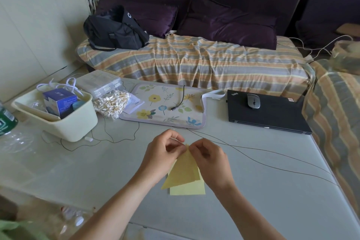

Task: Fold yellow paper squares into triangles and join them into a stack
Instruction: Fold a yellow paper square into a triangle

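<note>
Both hands, left hand [165, 149] and right hand [209, 157], pinch folded yellow triangle [185, 171] at its apex, above flat yellow sheet [188, 189] on table [253, 191]. Early stage; stacking not yet visible.

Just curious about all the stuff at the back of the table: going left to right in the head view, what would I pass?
Cream basket → bag of cotton swabs → floral mat → closed black laptop with a grey mouse on it.
</note>
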Demonstrator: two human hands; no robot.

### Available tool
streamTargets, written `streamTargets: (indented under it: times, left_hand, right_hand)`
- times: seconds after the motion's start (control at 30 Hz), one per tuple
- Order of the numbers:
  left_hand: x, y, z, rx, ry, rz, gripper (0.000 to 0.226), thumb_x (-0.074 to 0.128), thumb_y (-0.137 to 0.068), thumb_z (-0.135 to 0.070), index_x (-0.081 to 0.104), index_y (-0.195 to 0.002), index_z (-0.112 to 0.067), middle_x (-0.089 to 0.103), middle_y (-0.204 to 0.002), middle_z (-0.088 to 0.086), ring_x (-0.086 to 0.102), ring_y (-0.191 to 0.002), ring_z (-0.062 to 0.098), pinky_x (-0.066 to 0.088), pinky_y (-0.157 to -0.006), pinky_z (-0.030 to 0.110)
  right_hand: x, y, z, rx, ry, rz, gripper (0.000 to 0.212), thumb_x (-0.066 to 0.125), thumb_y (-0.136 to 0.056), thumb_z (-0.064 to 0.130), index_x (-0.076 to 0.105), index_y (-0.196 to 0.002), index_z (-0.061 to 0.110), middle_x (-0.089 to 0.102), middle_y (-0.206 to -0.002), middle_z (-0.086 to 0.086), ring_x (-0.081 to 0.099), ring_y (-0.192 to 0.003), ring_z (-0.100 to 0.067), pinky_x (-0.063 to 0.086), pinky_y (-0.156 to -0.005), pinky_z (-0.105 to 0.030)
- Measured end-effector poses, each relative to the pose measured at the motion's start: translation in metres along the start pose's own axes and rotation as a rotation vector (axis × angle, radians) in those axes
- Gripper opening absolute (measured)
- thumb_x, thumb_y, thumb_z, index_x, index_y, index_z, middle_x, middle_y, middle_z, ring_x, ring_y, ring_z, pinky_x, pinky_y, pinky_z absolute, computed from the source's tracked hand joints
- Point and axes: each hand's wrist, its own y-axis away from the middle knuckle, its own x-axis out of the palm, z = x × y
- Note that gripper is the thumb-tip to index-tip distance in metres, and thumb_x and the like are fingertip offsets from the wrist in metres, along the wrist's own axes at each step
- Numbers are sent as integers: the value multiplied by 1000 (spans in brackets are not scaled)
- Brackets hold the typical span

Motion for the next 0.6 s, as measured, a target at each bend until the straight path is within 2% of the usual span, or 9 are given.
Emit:
streamTargets:
  times: [0.07, 0.13, 0.2, 0.3, 0.4, 0.53, 0.6]
  left_hand:
    - [1, 1, 1, 95, -114, -66, 17, 80, -83, -11, 68, -84, -22, 71, -75, -9, 64, -69, 4, 49, -67, 16]
    - [2, 1, 2, 134, -162, -89, 17, 81, -82, -11, 69, -78, -22, 70, -70, -10, 63, -67, 5, 50, -65, 19]
    - [2, 1, 1, 125, -153, -69, 12, 77, -86, -18, 71, -78, -25, 71, -71, -13, 65, -68, 5, 52, -67, 21]
    - [3, 3, -1, 114, -118, -35, 10, 78, -86, -31, 70, -84, -25, 72, -78, -12, 66, -73, 3, 50, -67, 16]
    - [2, 4, -3, 75, -112, -5, 12, 80, -84, -29, 68, -88, -26, 71, -80, -9, 63, -70, 3, 48, -65, 13]
    - [0, 2, -5, -31, -116, 24, 7, 70, -88, -20, 72, -83, -25, 70, -75, -12, 58, -64, -3, 41, -58, 8]
    - [0, 3, -4, -114, -101, 50, 8, 67, -88, -22, 73, -83, -24, 69, -74, -13, 58, -65, -3, 41, -58, 10]
  right_hand:
    - [0, -2, -2, 37, -46, 8, 17, 65, -93, 22, 68, -77, 23, 69, -73, 10, 60, -67, -6, 47, -66, -20]
    - [1, -2, -3, 69, -99, 20, 16, 63, -93, 23, 68, -78, 22, 68, -73, 7, 59, -68, -10, 49, -68, -29]
    - [1, -3, -4, 77, -113, 22, 14, 63, -93, 25, 69, -80, 22, 69, -74, 4, 61, -70, -16, 51, -69, -34]
    - [1, -3, -4, 78, -100, 37, 14, 62, -94, 25, 69, -81, 23, 71, -76, 3, 64, -78, -24, 54, -72, -40]
    - [1, -2, -4, 75, -86, 47, 15, 62, -94, 21, 69, -81, 25, 71, -78, 8, 64, -76, -14, 51, -71, -30]
    - [1, 0, -2, 34, -7, 8, 14, 65, -91, 21, 69, -79, 26, 71, -76, 14, 62, -71, 0, 44, -62, -12]
    - [0, 1, -2, -12, 22, -11, 14, 67, -89, 17, 68, -78, 25, 70, -74, 16, 64, -72, 0, 44, -62, -10]
